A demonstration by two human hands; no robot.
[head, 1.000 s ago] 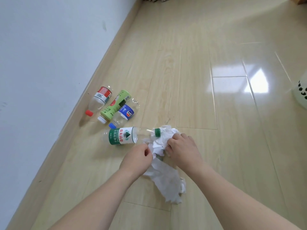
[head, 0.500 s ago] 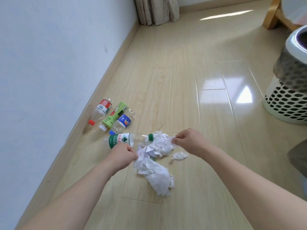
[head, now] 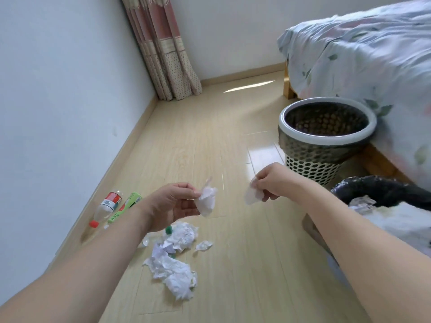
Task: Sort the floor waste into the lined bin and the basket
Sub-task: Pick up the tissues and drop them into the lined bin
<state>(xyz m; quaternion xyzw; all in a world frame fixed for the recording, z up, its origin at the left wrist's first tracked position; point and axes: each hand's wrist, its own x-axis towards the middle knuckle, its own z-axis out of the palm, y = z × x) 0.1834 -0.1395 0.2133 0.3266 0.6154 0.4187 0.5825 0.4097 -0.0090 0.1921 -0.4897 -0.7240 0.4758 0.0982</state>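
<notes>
My left hand (head: 173, 206) is raised above the floor and pinches a crumpled white tissue (head: 207, 201). My right hand (head: 272, 181) pinches a second small white tissue piece (head: 251, 194), held in the air left of the perforated white basket (head: 310, 164), whose inside is dark. A bin with a black liner (head: 382, 188) stands at the right edge, with white paper inside it. More crumpled tissues (head: 173, 269) lie on the floor below my hands, with a small scrap (head: 203, 245) beside them. A clear bottle with a red cap (head: 106, 208) and a green-labelled bottle (head: 124, 207) lie by the wall.
A bed (head: 363, 54) with a floral cover fills the right side, right behind the basket. A curtain (head: 163, 54) hangs in the far corner. The white wall (head: 58, 101) and its skirting run along the left. Bare wooden floor (head: 210, 136) stretches ahead.
Both hands have lifted off the tissue pile, each carrying a piece of tissue, and moved up and to the right. The view has tilted up, bringing the basket, lined bin and bed into sight.
</notes>
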